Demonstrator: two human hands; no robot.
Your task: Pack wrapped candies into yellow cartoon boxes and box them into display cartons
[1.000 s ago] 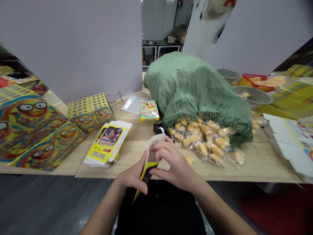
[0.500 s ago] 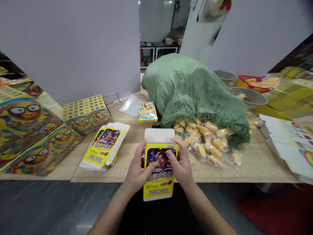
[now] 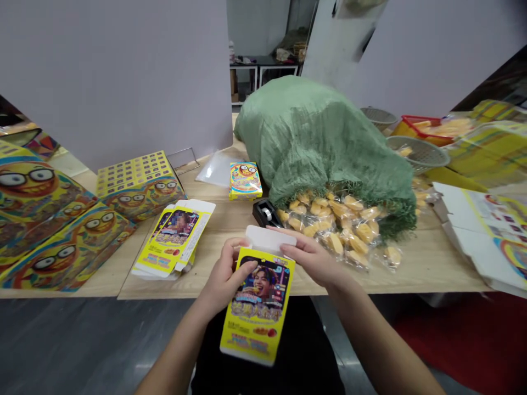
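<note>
Over my lap I hold a yellow printed carton (image 3: 251, 323), its white top flap (image 3: 267, 241) standing up. My left hand (image 3: 226, 277) grips the carton's upper left side, thumb across the printed front. At the upper right, my right hand (image 3: 308, 255) pinches the white flap between thumb and fingers. Just beyond the flap sits a black tape dispenser (image 3: 267, 213). To the left lies a stack of similar flat cartons (image 3: 171, 238). Several wrapped yellow pieces (image 3: 349, 233) in clear plastic spread on the table to the right.
A large green woven sack (image 3: 313, 131) lies behind the wrapped pieces. A small closed box (image 3: 245, 180) stands left of it. Printed display boxes (image 3: 140, 189) fill the left side. Baskets (image 3: 418, 153) and an opened white carton (image 3: 465, 236) are on the right.
My right hand has moved from the carton's front up to its white flap. The carton has tilted, its bottom swinging left and lower. The tape dispenser now shows more fully.
</note>
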